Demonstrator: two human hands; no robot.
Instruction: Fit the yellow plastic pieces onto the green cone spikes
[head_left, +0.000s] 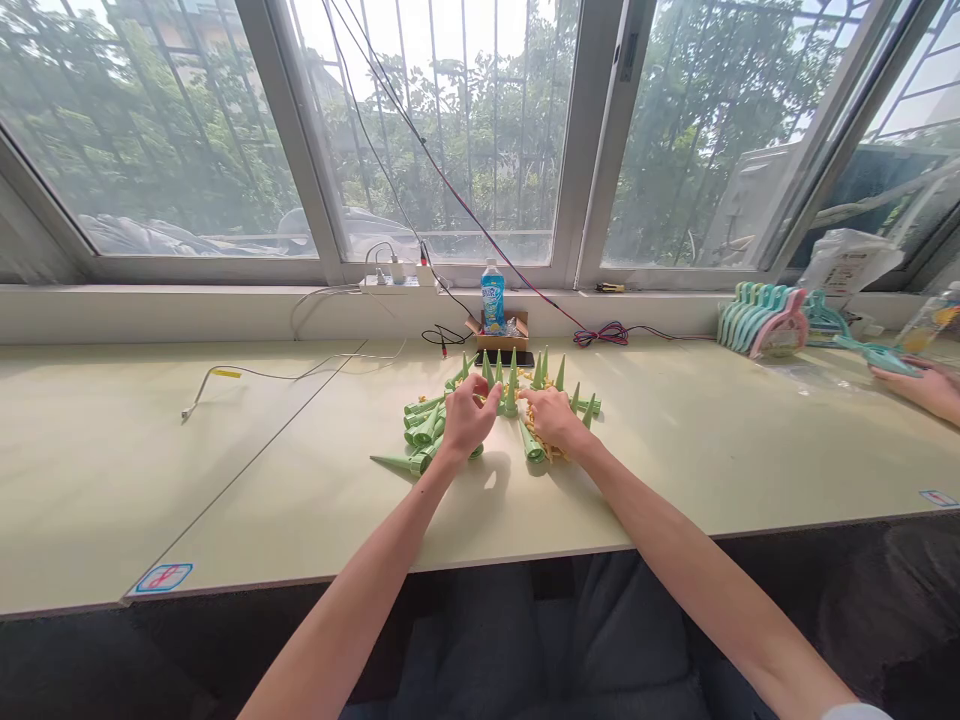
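Observation:
Both my arms reach out over a pale table (675, 450) to a heap of green plastic cones (424, 428). Several cones lie on their sides at the left; others stand upright (512, 385) between and behind my hands. My left hand (466, 418) is curled with its fingers pinched on a small yellow piece beside an upright cone. My right hand (553, 416) is also curled, resting on a pile of small yellow parts (546, 449). What its fingers hold is hidden.
A blue-labelled bottle (493, 296) and a small cardboard box (504, 336) stand by the window ledge. Cables (600, 333) and a white cord (225, 375) run over the table. At the right, stacked pastel plastic pieces (761, 318) and another person's hand (926, 385).

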